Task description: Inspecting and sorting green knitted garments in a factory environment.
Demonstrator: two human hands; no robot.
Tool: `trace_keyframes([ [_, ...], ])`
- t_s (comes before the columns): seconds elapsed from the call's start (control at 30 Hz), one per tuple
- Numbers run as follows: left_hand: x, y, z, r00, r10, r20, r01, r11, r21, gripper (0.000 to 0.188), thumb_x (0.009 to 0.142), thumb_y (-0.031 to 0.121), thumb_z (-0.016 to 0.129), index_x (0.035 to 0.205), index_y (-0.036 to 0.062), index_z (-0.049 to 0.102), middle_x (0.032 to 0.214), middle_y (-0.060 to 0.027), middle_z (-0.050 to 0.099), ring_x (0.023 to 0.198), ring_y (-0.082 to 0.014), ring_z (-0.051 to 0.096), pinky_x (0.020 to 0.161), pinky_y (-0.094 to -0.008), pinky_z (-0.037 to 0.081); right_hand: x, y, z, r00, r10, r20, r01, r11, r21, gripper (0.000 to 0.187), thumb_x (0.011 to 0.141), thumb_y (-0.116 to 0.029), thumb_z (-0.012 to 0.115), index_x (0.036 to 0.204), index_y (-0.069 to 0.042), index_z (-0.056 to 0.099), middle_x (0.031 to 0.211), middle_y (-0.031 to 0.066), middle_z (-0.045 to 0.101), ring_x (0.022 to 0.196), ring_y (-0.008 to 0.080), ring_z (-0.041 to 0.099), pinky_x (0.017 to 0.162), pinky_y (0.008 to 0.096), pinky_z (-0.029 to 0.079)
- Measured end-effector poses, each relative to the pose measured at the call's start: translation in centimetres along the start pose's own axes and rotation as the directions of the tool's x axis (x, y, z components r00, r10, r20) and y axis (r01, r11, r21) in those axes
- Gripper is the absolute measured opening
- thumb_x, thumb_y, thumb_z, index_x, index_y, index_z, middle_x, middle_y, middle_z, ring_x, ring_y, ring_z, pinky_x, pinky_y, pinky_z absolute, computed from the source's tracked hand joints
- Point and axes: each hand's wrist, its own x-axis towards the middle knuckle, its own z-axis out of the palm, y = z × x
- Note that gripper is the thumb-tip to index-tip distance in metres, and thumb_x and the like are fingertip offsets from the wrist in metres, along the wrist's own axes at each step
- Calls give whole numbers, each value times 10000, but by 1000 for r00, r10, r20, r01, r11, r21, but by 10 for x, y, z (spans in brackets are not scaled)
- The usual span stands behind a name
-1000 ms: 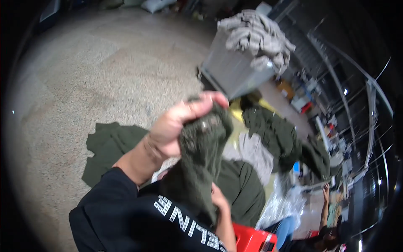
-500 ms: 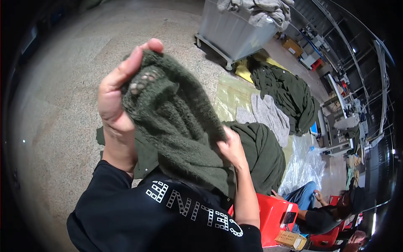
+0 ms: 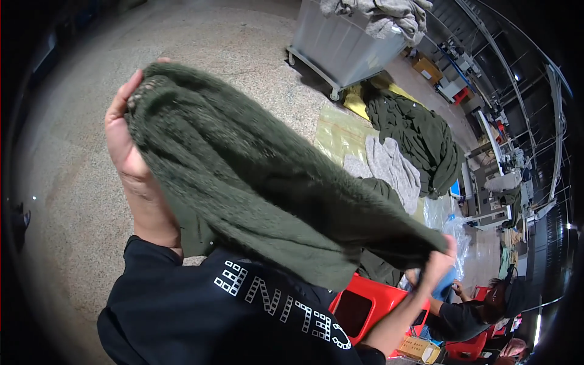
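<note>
Spreading a dark green knit garment (image 3: 243, 161) between two hands looks to be the step in hand. The left hand (image 3: 126, 143) grips its upper end, thumb in front and most of the other fingers hidden behind the cloth. The right hand (image 3: 439, 260) is closed around the far corner, lower down — the fabric runs on a slant from one to the other, clear of the floor. Pale patches beside the left thumb look like skin showing through the knit. By my judgement, a next move calls for an even pull and a firm hold at both ends, so that the surface lies open to view.

As for writing, white blocky lettering crosses the black shirt (image 3: 188, 316), below and between the hands. A small cardboard box (image 3: 418, 349), below the right hand, bears rows of dark characters. Well beyond that hand, a brown carton (image 3: 427, 68) has a pale label, too small to read — and no tag shows on the garment.
</note>
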Motion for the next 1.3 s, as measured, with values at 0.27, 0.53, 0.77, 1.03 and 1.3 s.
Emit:
trace_keyframes([
  [0.27,-45,-1,-77,795,22,-606,73,989,132,170,784,97,502,825,-35,601,822,-192,632,711,-262,638,661,-387,555,-37,-80,-74,955,-160,249,244,902,-357,229,600,98,491,816,23,491,790,54,468,749,145,465,718,240,385],
  [0.53,-48,-56,-148,670,-291,-683,686,595,418,190,843,70,512,1008,-9,560,918,-104,613,801,-181,616,739,-306,526,-63,18,-119,961,250,-122,-276,908,-316,240,851,-81,562,665,-61,411,592,-46,377,534,41,307,489,196,282],
  [0.77,-23,-70,-107,739,-419,-528,671,529,520,298,797,184,617,1011,-18,569,937,-89,610,807,-163,603,741,-274,500,-76,60,-4,858,316,405,-284,949,-138,190,801,-21,596,978,21,543,924,52,560,861,116,545,753,236,453],
  [1.03,-34,-67,-38,683,-724,101,466,538,702,253,721,142,663,703,-109,640,658,-218,633,500,-238,625,392,-298,458,-22,152,180,690,14,723,126,982,-139,342,751,37,438,1068,-26,552,1076,156,558,1036,320,508,894,358,395],
  [1.3,-65,-17,-21,653,-597,465,243,747,618,312,903,98,440,760,-46,677,531,-165,554,345,-156,450,318,-275,276,-33,259,227,237,471,850,-54,880,-472,472,692,38,435,1112,-121,579,1107,152,577,1044,296,539,902,360,414],
])
